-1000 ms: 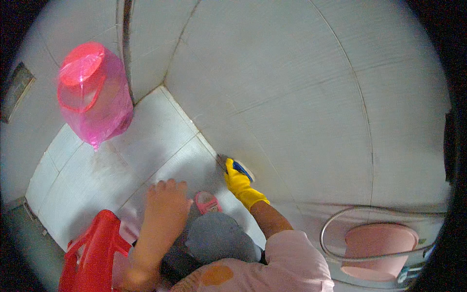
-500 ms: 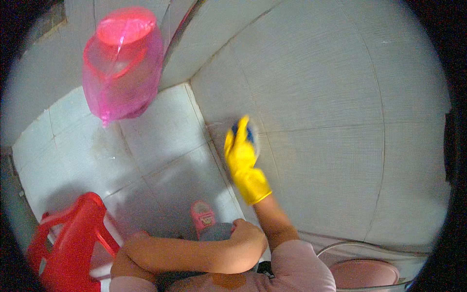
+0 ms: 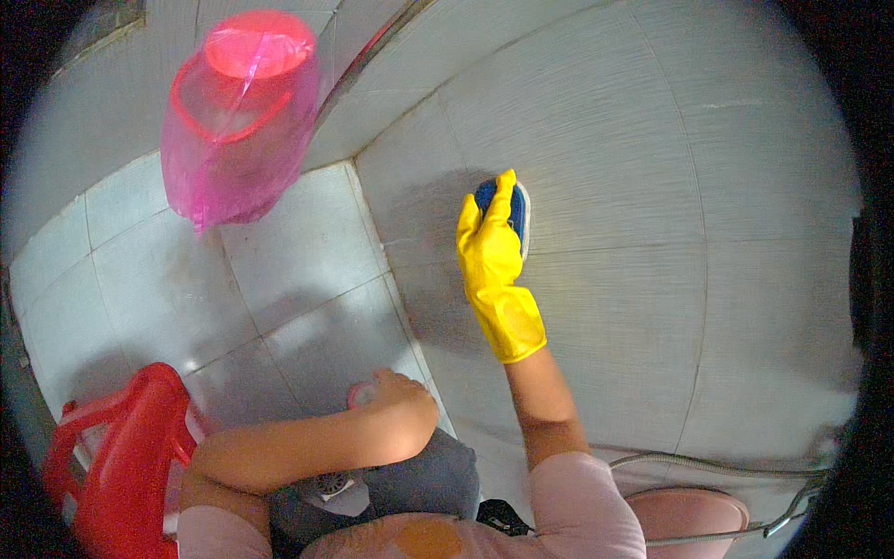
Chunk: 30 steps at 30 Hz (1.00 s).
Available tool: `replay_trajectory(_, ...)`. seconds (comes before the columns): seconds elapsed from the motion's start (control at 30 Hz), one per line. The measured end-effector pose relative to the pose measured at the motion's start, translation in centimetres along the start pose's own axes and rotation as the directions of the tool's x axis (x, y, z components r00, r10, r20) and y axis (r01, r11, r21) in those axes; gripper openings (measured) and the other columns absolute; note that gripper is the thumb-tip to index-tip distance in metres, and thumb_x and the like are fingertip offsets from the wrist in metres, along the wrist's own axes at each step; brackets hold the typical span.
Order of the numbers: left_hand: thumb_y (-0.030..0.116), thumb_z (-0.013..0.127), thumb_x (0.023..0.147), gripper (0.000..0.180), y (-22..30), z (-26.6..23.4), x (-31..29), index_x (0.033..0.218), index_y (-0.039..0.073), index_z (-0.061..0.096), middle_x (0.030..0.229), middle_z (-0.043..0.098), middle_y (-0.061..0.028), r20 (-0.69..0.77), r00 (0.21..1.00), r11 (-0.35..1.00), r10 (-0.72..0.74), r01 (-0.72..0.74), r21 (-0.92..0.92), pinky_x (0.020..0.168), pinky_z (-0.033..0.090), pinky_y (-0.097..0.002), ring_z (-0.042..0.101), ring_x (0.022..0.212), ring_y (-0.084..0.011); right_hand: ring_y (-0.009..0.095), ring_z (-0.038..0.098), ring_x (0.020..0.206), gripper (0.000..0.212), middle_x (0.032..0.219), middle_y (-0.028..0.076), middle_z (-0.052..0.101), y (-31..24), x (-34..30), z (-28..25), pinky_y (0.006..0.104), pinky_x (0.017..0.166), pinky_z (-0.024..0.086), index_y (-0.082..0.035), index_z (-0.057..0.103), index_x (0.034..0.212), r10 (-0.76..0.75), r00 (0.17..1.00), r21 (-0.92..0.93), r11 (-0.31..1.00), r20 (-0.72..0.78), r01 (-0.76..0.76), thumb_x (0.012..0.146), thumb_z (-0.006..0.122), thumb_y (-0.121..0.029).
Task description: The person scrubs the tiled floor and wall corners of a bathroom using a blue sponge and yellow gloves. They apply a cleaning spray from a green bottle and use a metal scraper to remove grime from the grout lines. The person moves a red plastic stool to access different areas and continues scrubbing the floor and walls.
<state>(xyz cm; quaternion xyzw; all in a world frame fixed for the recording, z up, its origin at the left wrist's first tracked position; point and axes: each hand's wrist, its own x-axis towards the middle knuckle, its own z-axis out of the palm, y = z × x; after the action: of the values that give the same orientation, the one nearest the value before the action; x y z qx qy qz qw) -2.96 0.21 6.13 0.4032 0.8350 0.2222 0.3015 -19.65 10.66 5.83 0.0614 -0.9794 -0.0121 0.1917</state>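
My right hand [image 3: 492, 247], in a yellow rubber glove, grips a scrub brush [image 3: 517, 210] with a blue body and a pale edge. The brush lies against the grey tiled wall [image 3: 615, 307], a little above a horizontal joint. Its index finger stretches along the top of the brush. My left hand [image 3: 402, 410] is bare and bent at the wrist above my knee. Most of its fingers are turned away and hidden, so I cannot see whether it holds anything. Just beyond it shows part of a pink slipper [image 3: 360, 396] on the floor.
Pale floor tiles [image 3: 279, 219] meet the wall along a dirty joint. A red plastic chair [image 3: 130, 456] stands at the lower left. At the far left hangs a pink plastic bag [image 3: 237, 149] around a red container. A metal hose [image 3: 717, 468] runs beside a pink basin [image 3: 689, 517] at the lower right.
My right hand and the brush have moved up and right along the wall. My left hand has shifted left and slightly up, uncovering more of my lap. The view has shifted slightly.
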Motion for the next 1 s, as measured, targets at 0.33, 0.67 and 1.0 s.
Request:
replay_trajectory(0.33, 0.018, 0.057, 0.076, 0.032, 3.3, -2.7, -1.8, 0.104, 0.003, 0.063, 0.108, 0.059, -0.0196, 0.212, 0.969, 0.991, 0.126, -0.133, 0.020, 0.079, 0.041, -0.0582, 0.056, 0.100, -0.0356, 0.039, 0.050, 0.101, 0.073, 0.117, 0.022, 0.050, 8.9, -17.7, 16.9, 0.0458, 0.088, 0.038, -0.009, 0.024, 0.136, -0.022, 0.819, 0.072, 0.997, 0.573, -0.024, 0.076, 0.061, -0.030)
replay_trajectory(0.67, 0.024, 0.048, 0.082, 0.041, 3.5, -1.5, -1.5, 0.113, -0.001, 0.055, 0.115, 0.054, -0.0209, 0.030, 0.999, 0.998, -0.013, 0.012, 0.063, 0.087, 0.034, -0.0600, 0.050, 0.107, -0.0381, 0.034, 0.052, 0.096, 0.056, 0.109, 0.017, 0.053, 2.1, -12.2, 19.8, 0.0395, 0.086, 0.039, -0.010, 0.024, 0.134, -0.027, 0.678, 0.062, 0.998, 0.734, -0.028, 0.087, 0.048, -0.027)
replay_trajectory(1.0, 0.023, 0.047, 0.080, 0.041, 4.6, -0.1, -0.1, 0.110, -0.004, 0.056, 0.112, 0.055, -0.0217, 0.017, 0.999, 0.998, -0.032, 0.031, 0.049, 0.087, 0.033, -0.0599, 0.050, 0.106, -0.0398, 0.033, 0.053, 0.094, 0.050, 0.105, 0.016, 0.054, 0.7, -9.7, 23.7, 0.0378, 0.081, 0.042, -0.007, 0.036, 0.125, 0.013, 0.794, 0.136, 0.983, 0.608, -0.120, 0.085, 0.051, -0.032)
